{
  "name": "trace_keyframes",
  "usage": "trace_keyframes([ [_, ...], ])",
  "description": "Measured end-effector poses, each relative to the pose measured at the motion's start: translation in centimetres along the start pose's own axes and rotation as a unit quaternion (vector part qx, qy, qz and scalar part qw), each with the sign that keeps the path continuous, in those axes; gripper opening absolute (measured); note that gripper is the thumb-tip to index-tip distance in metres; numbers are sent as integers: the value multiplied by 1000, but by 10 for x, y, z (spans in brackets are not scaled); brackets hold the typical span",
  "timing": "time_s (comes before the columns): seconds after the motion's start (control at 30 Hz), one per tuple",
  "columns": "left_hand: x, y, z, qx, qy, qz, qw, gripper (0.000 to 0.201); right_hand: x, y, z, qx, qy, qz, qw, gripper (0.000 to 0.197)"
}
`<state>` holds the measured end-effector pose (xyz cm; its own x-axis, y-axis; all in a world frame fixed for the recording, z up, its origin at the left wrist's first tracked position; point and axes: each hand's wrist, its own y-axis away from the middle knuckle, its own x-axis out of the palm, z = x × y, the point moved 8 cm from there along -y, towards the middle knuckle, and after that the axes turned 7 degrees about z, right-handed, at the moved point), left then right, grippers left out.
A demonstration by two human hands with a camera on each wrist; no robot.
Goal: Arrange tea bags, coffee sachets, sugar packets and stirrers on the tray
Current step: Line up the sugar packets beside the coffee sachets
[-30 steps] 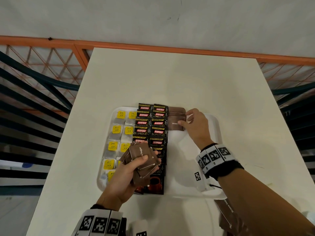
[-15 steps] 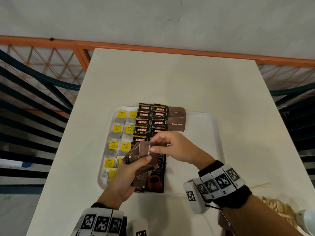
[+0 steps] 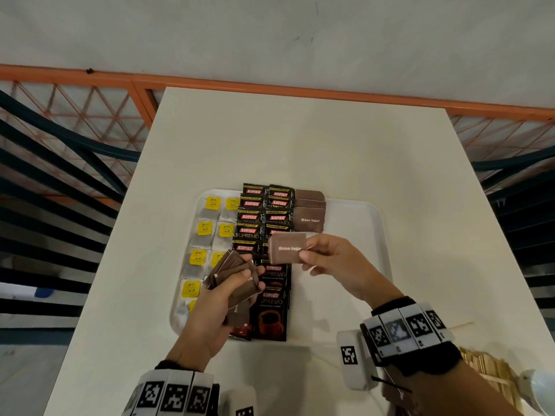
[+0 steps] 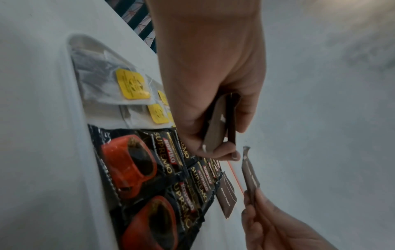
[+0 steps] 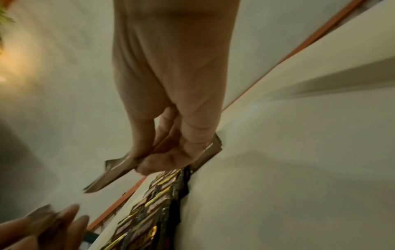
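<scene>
A white tray [image 3: 374,235] lies on the table. It carries tea bags with yellow tags [image 3: 207,229] on the left, black coffee sachets [image 3: 264,217] in the middle, and a short stack of brown sugar packets [image 3: 310,216] at the far end. My left hand [image 3: 237,283] grips a fanned bundle of brown sugar packets [image 3: 232,276] over the tray's near left; the bundle [image 4: 220,123] shows edge-on in the left wrist view. My right hand [image 3: 318,253] pinches one brown sugar packet [image 3: 285,248] above the coffee sachets, also seen as the packet [image 5: 119,170] in the right wrist view.
A pile of wooden stirrers [image 3: 486,370] lies at the table's near right corner, next to a white object [image 3: 537,385] at the frame edge. An orange railing [image 3: 90,115] and dark slats flank the white table [image 3: 300,139]. The tray's right half is bare.
My right hand left the far sugar stack, came back to the bundle in my left hand, pulled one packet from it and now lifts it away to the right.
</scene>
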<state>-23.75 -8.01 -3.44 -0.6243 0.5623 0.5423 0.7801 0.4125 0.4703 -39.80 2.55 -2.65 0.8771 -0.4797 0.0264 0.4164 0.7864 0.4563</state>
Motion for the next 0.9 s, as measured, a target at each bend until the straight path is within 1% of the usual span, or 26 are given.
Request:
trace_keyframes([
  [0.1,1,0,-1,-2,32,15,999,35,-34,-3,-10,11,-13,-124,992,10],
  [0.17,3,1,-2,-4,50,28,998,37,-49,-5,-14,22,4,-175,984,9],
  [0.23,5,0,-1,-7,63,42,997,35,-57,-8,-16,29,23,-204,978,9],
  [0.33,6,0,1,-11,55,46,997,35,-61,-15,-18,36,56,-217,974,14],
  [0.43,4,-1,2,-12,36,29,999,43,-62,-21,-21,44,75,-226,970,7],
  [0.47,3,-1,2,-11,30,24,999,44,-63,-23,-21,44,85,-234,968,7],
  [0.6,-4,-1,5,-10,-1,9,1000,36,-66,-27,-19,39,137,-272,952,14],
  [0.7,-6,-2,5,-2,-17,-2,1000,35,-67,-26,-17,35,159,-294,942,14],
  [0.9,-4,-3,4,16,-27,-14,999,33,-62,-19,-10,21,174,-305,936,14],
])
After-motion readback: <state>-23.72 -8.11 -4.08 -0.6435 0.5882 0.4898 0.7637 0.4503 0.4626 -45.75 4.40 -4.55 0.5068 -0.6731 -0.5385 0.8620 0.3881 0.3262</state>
